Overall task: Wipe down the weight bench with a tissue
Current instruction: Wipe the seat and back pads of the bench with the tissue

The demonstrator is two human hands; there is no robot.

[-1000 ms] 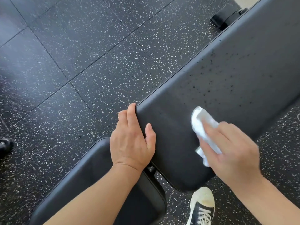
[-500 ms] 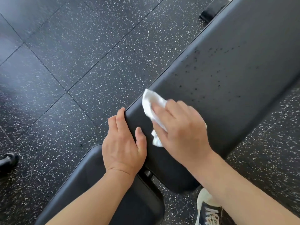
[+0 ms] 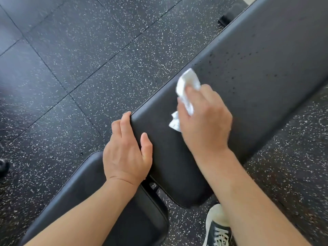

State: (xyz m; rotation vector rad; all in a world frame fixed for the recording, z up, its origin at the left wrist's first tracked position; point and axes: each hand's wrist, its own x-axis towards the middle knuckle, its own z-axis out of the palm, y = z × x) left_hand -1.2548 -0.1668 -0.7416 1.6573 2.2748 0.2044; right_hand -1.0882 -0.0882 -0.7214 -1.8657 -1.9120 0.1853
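Observation:
The black padded back pad of the weight bench runs diagonally from the lower middle to the top right, and small dark droplets speckle its upper half. My right hand presses a crumpled white tissue flat onto the pad near its left edge. My left hand grips the pad's near corner, fingers over the edge and thumb on top. The separate seat pad lies below my left forearm.
Black rubber floor tiles with white flecks surround the bench. My shoe with a white toe stands under the pad's near end. A black bench foot shows at the top, and a dark round object sits at the left edge.
My right hand swept the tissue from the pad's right side to its left edge, then up along the pad toward the droplets. My left hand kept its grip on the corner.

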